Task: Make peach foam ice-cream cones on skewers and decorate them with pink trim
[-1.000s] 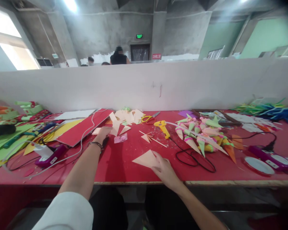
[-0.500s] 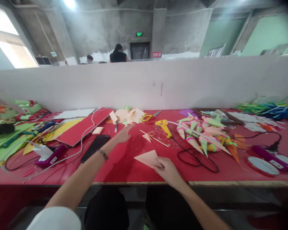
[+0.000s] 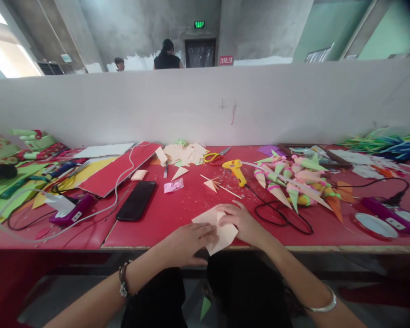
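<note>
A sheet of pale peach craft paper [image 3: 223, 239], partly folded, lies at the front edge of the red table, one corner past the edge. My right hand [image 3: 244, 223] grips its upper right side with curled fingers. From the left, my left hand [image 3: 187, 241] holds the near left side, fingers over the paper and thumb lower down. Just beyond are thin sticks with a folded peach paper piece [image 3: 211, 184] and a yellow hot glue gun [image 3: 237, 172]. A peach paper triangle [image 3: 180, 173] rests farther back, behind a small clear packet with pink contents [image 3: 173, 185].
Left of my hands lie a black phone [image 3: 136, 200], a red board [image 3: 118, 171] and a purple power strip [image 3: 73, 212]. Peach scraps [image 3: 186, 154] and yellow-handled scissors [image 3: 213, 157] are at the back. Finished paper cones [image 3: 290, 177] and a black cord [image 3: 287, 223] occupy the right.
My left hand has come back from the far middle of the table to the paper by my right hand. The paper now looks wider and more opened out. The view has tilted down.
</note>
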Motion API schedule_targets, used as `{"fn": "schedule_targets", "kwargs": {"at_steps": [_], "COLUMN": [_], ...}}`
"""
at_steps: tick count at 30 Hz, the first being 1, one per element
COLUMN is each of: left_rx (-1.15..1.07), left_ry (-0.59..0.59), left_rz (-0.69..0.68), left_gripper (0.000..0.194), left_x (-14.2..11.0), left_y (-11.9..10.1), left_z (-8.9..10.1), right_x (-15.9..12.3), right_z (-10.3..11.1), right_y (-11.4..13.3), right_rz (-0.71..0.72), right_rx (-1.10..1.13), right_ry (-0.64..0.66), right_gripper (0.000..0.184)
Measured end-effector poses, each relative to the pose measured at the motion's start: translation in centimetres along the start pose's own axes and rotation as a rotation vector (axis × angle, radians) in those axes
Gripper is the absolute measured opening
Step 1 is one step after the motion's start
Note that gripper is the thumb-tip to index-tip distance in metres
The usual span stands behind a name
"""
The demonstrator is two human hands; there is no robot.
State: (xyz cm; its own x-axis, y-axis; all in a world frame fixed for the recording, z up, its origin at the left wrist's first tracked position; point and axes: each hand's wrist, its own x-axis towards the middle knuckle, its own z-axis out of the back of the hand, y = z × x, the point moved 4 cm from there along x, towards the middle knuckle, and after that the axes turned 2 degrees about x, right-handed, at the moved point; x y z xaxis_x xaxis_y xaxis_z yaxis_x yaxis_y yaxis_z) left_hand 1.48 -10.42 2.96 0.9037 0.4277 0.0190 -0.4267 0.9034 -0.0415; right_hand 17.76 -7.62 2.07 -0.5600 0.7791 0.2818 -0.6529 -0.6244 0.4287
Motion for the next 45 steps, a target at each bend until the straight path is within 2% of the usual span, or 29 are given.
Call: {"fn": "schedule_targets", "kwargs": {"at_steps": [4, 8, 13, 18, 21, 24, 32, 37, 45], "left_rx": [0.102, 0.059, -0.191, -0.402, -0.427, -0.342, -0.198, -0.14, -0.158], "left_ry": [-0.076, -0.122, -0.265, -0.347, -0.355, -0.36, -0.268, -0.251, -0.254], "left_rz": [0.157, 0.241, 0.362, 0.466, 0.504, 0.534, 0.698, 0.754, 0.771], "left_gripper": [0.041, 0.028, 0.022, 0.022, 0.023, 0.028, 0.03, 0.032, 0.033], "left_x": [0.1, 0.0, -0.4, -0.5, -0.5, -0.6, -0.7, -0.5, -0.7], "left_y": [-1.0, -1.3, 0.8, 2.9, 3.3, 3.3, 3.8, 4.0, 4.3], "left_z": [-1.1, -1.1, -0.9, -1.9, -2.1, -1.8, -1.6, -1.8, -1.8], "right_x": [-1.6, -3.2, -3.8, -2.9, -2.3, -1.8, -0.6, -0.2, -0.1], "right_z": [0.6, 0.3, -0.1, -0.1, -0.2, -0.3, -0.7, -1.0, -1.3], "right_y": [1.3, 1.5, 0.6, 0.9, 0.8, 0.4, -0.3, -0.1, -0.1], "right_rz": [0.067, 0.081, -0.055, -0.134, -0.174, -0.243, -0.384, -0.401, -0.431], "right_rx": [-0.152, -0.092, 0.143, 0.164, 0.191, 0.177, -0.065, -0.219, -0.273], "right_ry": [-0.004, 0.002, -0.041, -0.09, -0.088, -0.084, -0.111, -0.082, -0.076], "right_gripper": [0.022, 0.018, 0.022, 0.016, 0.018, 0.021, 0.03, 0.031, 0.029]}}
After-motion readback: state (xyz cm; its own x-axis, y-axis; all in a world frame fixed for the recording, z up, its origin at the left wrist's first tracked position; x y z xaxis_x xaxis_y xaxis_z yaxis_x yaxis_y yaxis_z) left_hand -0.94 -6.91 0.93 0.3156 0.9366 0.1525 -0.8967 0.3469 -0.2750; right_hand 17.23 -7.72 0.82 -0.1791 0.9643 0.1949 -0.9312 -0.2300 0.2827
